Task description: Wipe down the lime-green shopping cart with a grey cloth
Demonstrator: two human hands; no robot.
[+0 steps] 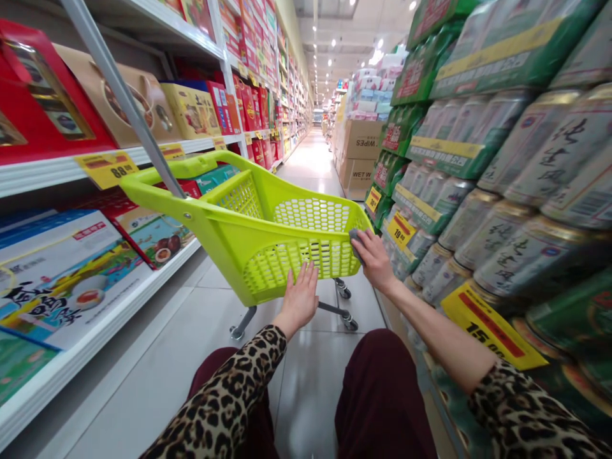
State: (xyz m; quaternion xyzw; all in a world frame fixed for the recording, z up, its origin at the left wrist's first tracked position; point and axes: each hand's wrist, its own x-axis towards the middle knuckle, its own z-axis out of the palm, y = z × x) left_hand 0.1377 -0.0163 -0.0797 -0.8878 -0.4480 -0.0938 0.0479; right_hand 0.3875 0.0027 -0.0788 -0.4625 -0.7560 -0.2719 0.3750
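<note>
A lime-green plastic shopping basket on wheels (268, 217) stands in the aisle in front of me, with a grey pull handle (119, 89) rising to the upper left. My left hand (300, 299) lies flat against the basket's near mesh wall, fingers stretched out. My right hand (373, 258) is at the basket's right corner, fingers closed on a small grey cloth (356, 241) pressed to the rim. My sleeves are leopard print and my knees in dark red trousers show at the bottom.
White shelves (71, 167) on the left hold boxed gift sets with yellow price tags. On the right, stacked packs of cans (507, 191) stand close by my arm. Cardboard boxes (361, 143) sit farther down the tiled aisle (310, 166).
</note>
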